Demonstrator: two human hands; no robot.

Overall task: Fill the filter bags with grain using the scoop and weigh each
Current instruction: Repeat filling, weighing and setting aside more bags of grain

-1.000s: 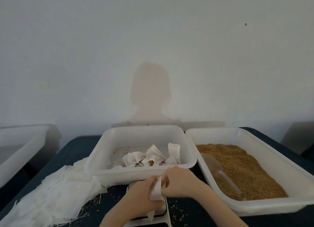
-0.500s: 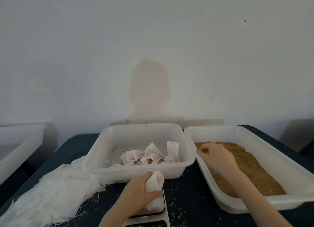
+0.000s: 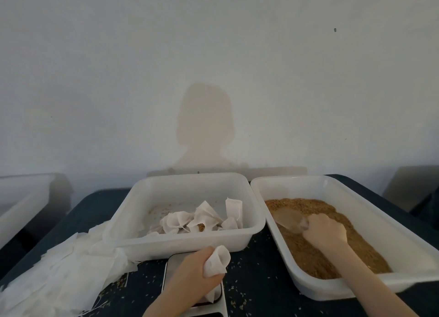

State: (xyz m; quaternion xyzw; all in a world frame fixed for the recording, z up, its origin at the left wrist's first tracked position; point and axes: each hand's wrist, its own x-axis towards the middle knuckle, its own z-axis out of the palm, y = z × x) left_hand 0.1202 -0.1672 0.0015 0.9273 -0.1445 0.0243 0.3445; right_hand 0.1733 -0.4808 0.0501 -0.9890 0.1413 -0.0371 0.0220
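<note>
At lower centre, the left hand (image 3: 190, 272) is gripping a white paper filter bag (image 3: 216, 259), its mouth gaping, above a small silver scale (image 3: 171, 271). The right hand (image 3: 324, 230) is clasping a translucent plastic scoop (image 3: 286, 219) in brown grain (image 3: 308, 250) filling the right white plastic tray (image 3: 380, 224). The dark table (image 3: 259, 269) is sitting before a pale wall (image 3: 213, 55). The centre white tray (image 3: 133, 212) is holding filled bags (image 3: 204, 218).
</note>
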